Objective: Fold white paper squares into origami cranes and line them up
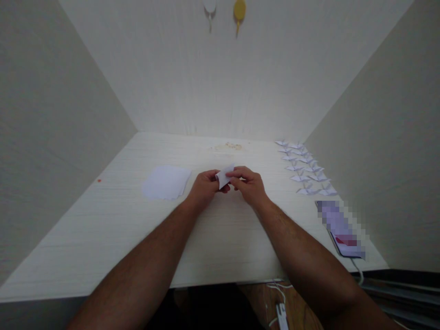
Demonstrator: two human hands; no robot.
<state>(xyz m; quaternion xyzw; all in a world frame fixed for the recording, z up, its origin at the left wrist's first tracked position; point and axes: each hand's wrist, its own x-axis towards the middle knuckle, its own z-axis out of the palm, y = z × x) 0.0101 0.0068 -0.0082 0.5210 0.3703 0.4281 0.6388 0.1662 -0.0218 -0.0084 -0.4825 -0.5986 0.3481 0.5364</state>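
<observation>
Over the middle of the pale wooden table point(103, 238), both my hands pinch one small folded piece of white paper point(224, 176). My left hand point(205, 187) grips its left side with the fingers curled shut. My right hand point(249, 184) pinches its right edge between thumb and fingers. The paper is held just above the tabletop, tilted up to the right.
A stack of white paper sheets point(166, 182) lies to the left of my hands. Several folded white paper cranes point(305, 168) stand in rows at the back right. A phone point(342, 229) with a cable lies at the right front edge. Walls enclose the table on three sides.
</observation>
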